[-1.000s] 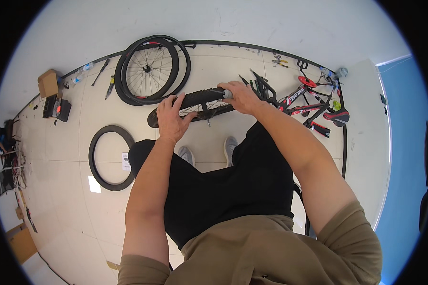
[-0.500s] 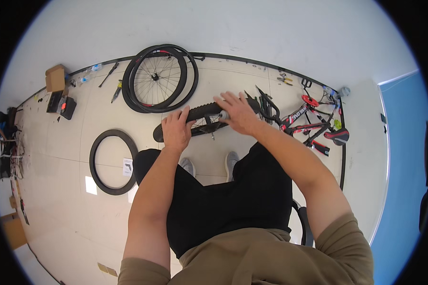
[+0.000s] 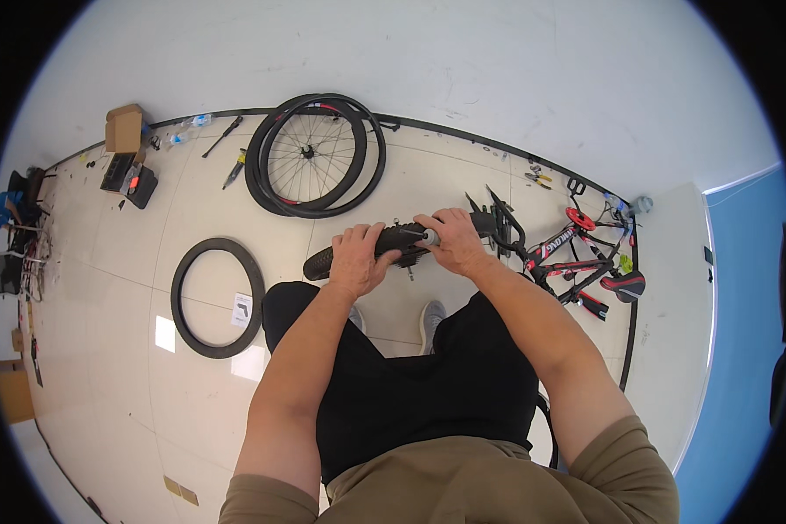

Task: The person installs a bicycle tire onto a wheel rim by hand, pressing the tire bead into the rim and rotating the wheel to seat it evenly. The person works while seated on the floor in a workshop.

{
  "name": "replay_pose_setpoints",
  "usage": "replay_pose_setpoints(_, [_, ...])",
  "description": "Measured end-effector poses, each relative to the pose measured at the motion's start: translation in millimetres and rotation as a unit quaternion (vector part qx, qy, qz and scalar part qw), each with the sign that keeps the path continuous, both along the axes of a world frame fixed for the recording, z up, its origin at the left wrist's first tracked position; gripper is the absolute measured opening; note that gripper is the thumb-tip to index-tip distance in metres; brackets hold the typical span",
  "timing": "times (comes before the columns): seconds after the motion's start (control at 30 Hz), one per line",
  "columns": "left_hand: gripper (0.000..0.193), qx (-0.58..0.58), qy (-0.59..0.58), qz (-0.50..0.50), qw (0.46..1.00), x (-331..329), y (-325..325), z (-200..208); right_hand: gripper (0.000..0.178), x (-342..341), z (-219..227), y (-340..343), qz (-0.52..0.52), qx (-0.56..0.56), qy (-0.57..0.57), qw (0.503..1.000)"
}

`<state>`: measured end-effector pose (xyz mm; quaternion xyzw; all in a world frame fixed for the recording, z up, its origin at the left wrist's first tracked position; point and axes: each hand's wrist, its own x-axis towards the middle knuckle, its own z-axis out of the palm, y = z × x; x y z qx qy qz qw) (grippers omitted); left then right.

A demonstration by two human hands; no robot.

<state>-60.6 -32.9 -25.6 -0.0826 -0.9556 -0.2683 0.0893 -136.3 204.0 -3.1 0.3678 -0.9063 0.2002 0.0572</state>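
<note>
A bicycle wheel with a knobbly black tyre (image 3: 399,238) stands on edge in front of my knees, its spokes and axle showing below the tyre. My left hand (image 3: 356,262) is wrapped over the tyre on its left part, thumb toward me. Farther right, my right hand (image 3: 454,243) grips the top of the same tyre, fingers over the far side. Next to the right thumb is a small grey round-ended piece (image 3: 430,237); I cannot make out what it is or whether the thumb presses it.
A loose tyre (image 3: 183,319) with a printed leaflet (image 3: 242,309) lies left. Beyond are a spoked wheel with a tyre (image 3: 358,131), a screwdriver-like tool (image 3: 235,168) and an open cardboard box (image 3: 124,128). A red and black bicycle frame (image 3: 563,240) lies right, near pliers (image 3: 539,179).
The view has shifted, so the floor items sit farther right. Both hands have closed more tightly round the tyre and come nearer together. The grey piece by the right thumb shows more plainly.
</note>
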Motion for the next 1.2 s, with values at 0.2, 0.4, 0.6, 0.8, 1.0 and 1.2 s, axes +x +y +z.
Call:
replay_pose_setpoints(0.2, [0.049,-0.032,-0.065,-0.023,0.997,4,0,7,0.046,9,5,2,0.019,0.018,-0.063,0.998])
replay_pose_setpoints(0.4, [0.043,-0.003,-0.066,-0.052,0.996,3,-1,1,0.045,10,5,8,0.022,0.025,-0.118,0.992])
replay_pose_setpoints(0.6, [0.042,0.027,-0.079,-0.054,0.995,2,-9,-3,0.045,8,14,0,0.020,0.073,-0.147,0.986])
replay_pose_setpoints(0.8, [0.045,0.040,-0.098,-0.057,0.993,3,-13,2,0.044,8,6,-6,0.023,0.053,-0.131,0.990])
replay_pose_setpoints(1.0, [0.047,0.047,-0.130,-0.045,0.989,-3,-17,4,0.040,-6,18,-18,0.015,0.058,-0.162,0.985])
replay_pose_setpoints(1.2, [0.048,0.062,-0.222,-0.025,0.973,-9,-18,16,0.041,-8,29,-27,-0.033,0.090,-0.214,0.972])
